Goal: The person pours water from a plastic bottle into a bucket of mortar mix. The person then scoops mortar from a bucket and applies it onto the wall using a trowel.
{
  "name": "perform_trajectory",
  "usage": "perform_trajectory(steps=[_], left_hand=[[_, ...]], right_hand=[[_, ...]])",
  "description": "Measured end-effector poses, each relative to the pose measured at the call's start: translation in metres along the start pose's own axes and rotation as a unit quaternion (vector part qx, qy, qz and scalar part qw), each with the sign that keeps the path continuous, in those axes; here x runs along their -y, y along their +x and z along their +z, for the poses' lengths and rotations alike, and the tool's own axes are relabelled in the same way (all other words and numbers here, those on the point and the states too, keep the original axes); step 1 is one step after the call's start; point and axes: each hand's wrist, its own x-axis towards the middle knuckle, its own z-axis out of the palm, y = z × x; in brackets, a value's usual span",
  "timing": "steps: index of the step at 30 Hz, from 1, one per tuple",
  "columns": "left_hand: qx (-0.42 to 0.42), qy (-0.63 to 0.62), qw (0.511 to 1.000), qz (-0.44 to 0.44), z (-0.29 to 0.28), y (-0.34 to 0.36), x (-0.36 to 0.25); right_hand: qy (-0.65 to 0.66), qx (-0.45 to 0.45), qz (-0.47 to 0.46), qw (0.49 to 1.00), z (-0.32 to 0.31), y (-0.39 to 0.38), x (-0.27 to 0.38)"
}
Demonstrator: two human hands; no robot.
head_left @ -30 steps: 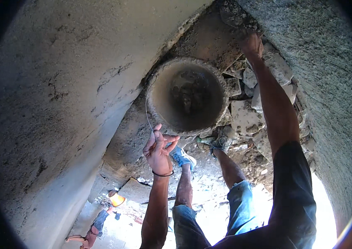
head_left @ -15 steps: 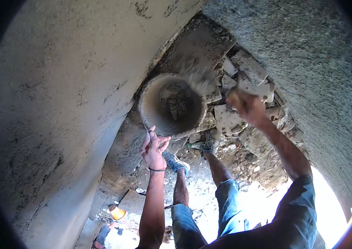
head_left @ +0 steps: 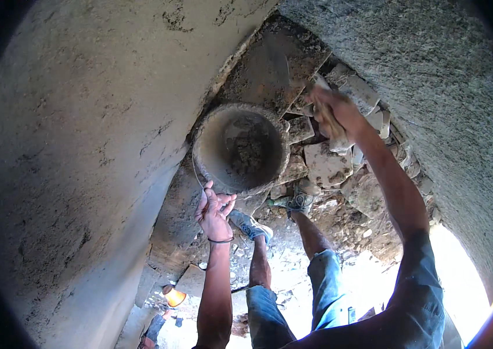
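My left hand (head_left: pixel 214 212) pinches the thin wire handle (head_left: pixel 196 171) at the near left side of a mortar-crusted bucket (head_left: pixel 213 160), with some fingers raised. Grey, lumpy material (head_left: pixel 246 150) lies in the bottom of the bucket. My right hand (head_left: pixel 337 110) is to the right of and beyond the bucket, over broken stone pieces (head_left: pixel 325 168). Its fingers are curled and blurred, and what they hold, if anything, is too smeared to name.
A sloping plastered wall (head_left: pixel 83 145) fills the left, and a rough wall (head_left: pixel 433 104) the right. My feet (head_left: pixel 251 227) stand on rubble below the bucket. An orange container (head_left: pixel 174 295) and part of another person (head_left: pixel 153 331) show at the lower left.
My right hand swept from the far top corner down toward me, then moved back up a little. My left hand stayed on the handle; the bucket appears shifted leftward in the view.
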Motion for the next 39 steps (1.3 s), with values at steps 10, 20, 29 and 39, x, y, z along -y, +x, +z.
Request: perform_trajectory(steps=[10, 20, 29, 39], left_hand=[[-0.007, -0.01, 1.0, 0.004, 0.004, 0.001, 0.006], [-0.004, -0.024, 1.0, 0.013, 0.001, 0.0, 0.009], [0.016, -0.029, 0.999, 0.018, 0.003, 0.001, 0.013], [-0.029, -0.016, 0.999, 0.013, 0.0, 0.005, 0.014]], right_hand=[[0.025, -0.189, -0.075, 0.979, -0.031, 0.175, -0.009], [-0.58, -0.289, -0.289, 0.705, -0.096, 0.124, -0.066], [-0.668, -0.343, -0.235, 0.618, -0.144, 0.175, -0.006], [-0.638, -0.361, -0.305, 0.608, -0.045, 0.062, -0.038]])
